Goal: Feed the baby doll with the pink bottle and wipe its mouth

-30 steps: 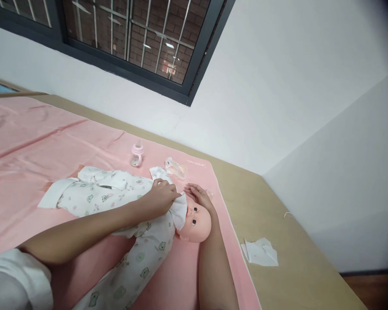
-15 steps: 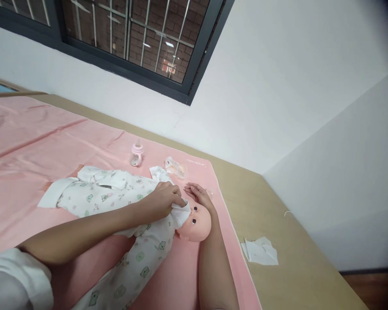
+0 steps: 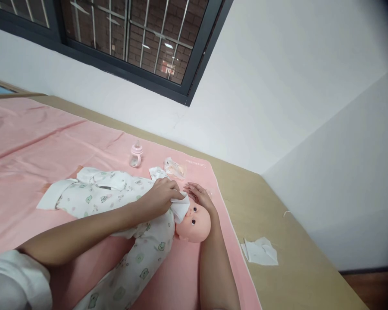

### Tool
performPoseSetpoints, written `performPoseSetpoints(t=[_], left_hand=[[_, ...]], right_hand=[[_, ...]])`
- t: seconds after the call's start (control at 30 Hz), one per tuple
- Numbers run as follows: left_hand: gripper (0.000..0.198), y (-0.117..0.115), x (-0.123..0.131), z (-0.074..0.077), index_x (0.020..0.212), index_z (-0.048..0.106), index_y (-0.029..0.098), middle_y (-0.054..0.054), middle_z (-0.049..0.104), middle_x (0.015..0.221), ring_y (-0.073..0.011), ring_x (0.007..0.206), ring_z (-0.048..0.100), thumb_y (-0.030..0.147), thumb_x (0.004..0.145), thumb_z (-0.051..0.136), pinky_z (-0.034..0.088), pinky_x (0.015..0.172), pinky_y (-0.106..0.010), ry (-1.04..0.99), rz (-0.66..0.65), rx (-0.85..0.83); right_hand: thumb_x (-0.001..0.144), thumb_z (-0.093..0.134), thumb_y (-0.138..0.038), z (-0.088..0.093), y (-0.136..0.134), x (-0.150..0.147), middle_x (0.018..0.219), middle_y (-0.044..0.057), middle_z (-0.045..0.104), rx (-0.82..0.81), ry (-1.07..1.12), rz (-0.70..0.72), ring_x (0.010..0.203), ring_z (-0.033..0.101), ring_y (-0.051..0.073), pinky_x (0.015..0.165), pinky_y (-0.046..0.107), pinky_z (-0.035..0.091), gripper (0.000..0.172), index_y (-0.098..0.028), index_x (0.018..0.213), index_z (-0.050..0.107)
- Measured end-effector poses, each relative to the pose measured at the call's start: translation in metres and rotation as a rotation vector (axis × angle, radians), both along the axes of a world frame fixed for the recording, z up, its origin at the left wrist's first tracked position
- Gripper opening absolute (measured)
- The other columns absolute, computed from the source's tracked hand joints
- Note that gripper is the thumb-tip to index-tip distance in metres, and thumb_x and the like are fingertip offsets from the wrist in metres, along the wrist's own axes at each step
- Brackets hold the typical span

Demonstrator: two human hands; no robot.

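Note:
A baby doll (image 3: 195, 224) in a white printed sleepsuit (image 3: 139, 254) lies on a pink mat (image 3: 35, 142). My left hand (image 3: 161, 196) is closed, pinching a small white cloth (image 3: 180, 209) against the doll's cheek and mouth. My right hand (image 3: 198, 196) rests on the far side of the doll's head with its fingers stretched out flat, steadying it.
A small pink baby bottle (image 3: 136, 155) stands on the mat beyond the doll, with a crumpled clear wrapper (image 3: 174, 168) beside it. Used white wipes (image 3: 260, 252) lie on the tan table (image 3: 294, 267) to the right. A white wall and a barred window rise behind.
The white cloth in my left hand has bunched up smaller and shifted up along the doll's face. My right hand has stayed on the doll's head.

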State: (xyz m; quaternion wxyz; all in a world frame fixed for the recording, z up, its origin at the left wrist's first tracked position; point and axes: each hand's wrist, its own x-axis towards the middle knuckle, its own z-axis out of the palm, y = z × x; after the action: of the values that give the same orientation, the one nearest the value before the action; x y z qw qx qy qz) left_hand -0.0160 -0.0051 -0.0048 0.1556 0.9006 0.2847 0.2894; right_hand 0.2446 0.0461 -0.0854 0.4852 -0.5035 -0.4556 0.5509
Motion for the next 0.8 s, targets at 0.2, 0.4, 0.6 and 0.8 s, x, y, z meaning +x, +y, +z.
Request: performPoseSetpoints(t=[0.2, 0.4, 0.6, 0.8], left_hand=[[0.034, 0.005, -0.016, 0.019, 0.089, 0.068, 0.021, -0.005, 0.060, 0.099, -0.0213, 0.096, 0.050, 0.004, 0.078, 0.041, 0.040, 0.088, -0.038, -0.206, 0.028, -0.016], [0.035, 0.007, -0.027, 0.031, 0.082, 0.067, 0.021, -0.004, 0.056, 0.115, -0.0232, 0.110, 0.046, 0.001, 0.072, 0.040, 0.039, 0.096, -0.040, -0.252, 0.083, 0.055], [0.036, 0.009, -0.036, 0.042, 0.078, 0.068, 0.020, -0.003, 0.056, 0.119, -0.0243, 0.118, 0.042, 0.000, 0.071, 0.040, 0.036, 0.101, -0.043, -0.203, 0.123, 0.037], [0.038, 0.019, -0.047, 0.048, 0.082, 0.071, 0.023, -0.002, 0.056, 0.121, -0.0253, 0.120, 0.041, 0.002, 0.073, 0.040, 0.033, 0.104, -0.046, -0.138, 0.153, -0.008]], right_hand=[[0.078, 0.066, -0.040, 0.094, -0.030, -0.032, 0.121, 0.004, 0.062, 0.325, -0.308, 0.106, 0.110, 0.059, 0.020, 0.101, 0.039, 0.044, 0.032, -0.025, 0.106, 0.064], [0.081, 0.064, -0.034, 0.150, -0.078, -0.090, 0.122, 0.002, 0.058, 0.602, -0.654, 0.258, 0.122, 0.050, 0.019, 0.106, 0.039, 0.040, 0.026, -0.032, 0.107, 0.065], [0.083, 0.061, -0.035, 0.150, -0.091, -0.110, 0.123, 0.002, 0.057, 0.636, -0.890, 0.140, 0.118, 0.052, 0.019, 0.102, 0.039, 0.041, 0.010, -0.029, 0.091, 0.065], [0.080, 0.065, -0.036, 0.146, -0.083, -0.120, 0.111, 0.002, 0.064, 0.570, -0.798, 0.156, 0.108, 0.059, 0.018, 0.096, 0.034, 0.045, 0.012, -0.024, 0.083, 0.064]])
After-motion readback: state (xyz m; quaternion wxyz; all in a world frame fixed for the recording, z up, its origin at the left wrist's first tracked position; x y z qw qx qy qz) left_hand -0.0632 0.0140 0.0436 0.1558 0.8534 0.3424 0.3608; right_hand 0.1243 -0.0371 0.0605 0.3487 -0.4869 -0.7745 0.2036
